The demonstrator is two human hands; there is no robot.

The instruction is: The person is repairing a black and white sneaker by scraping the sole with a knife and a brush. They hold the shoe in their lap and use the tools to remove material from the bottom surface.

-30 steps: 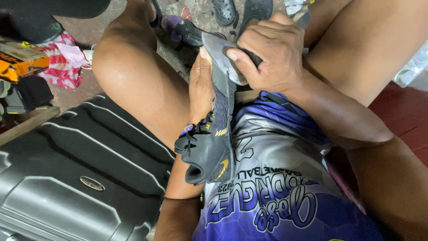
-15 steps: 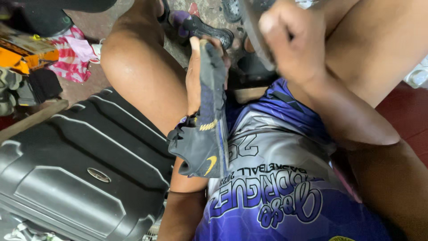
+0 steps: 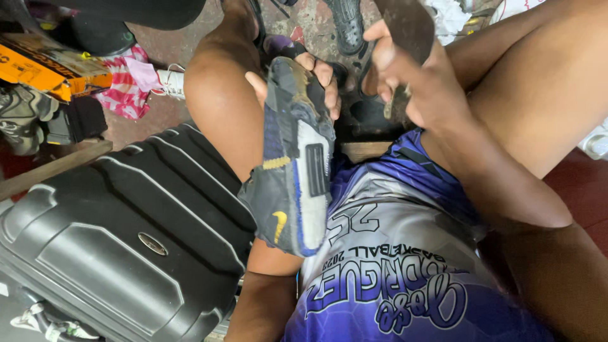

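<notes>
L hand (image 3: 297, 79) grips worn shoe (image 3: 294, 171) — long axis near-far, sole up; R hand (image 3: 415, 79) clasps dark sole piece (image 3: 408, 28) just right.

Only real package here is a flat orange cardboard box (image 3: 44, 66) with black print, lying tilted on the floor at the top left, beside a pink striped cloth (image 3: 130, 88).

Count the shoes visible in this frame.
3: a worn dark shoe gripped in the left hand, a black shoe on the floor at top, a grey one at far left. Others may be hidden.
</notes>
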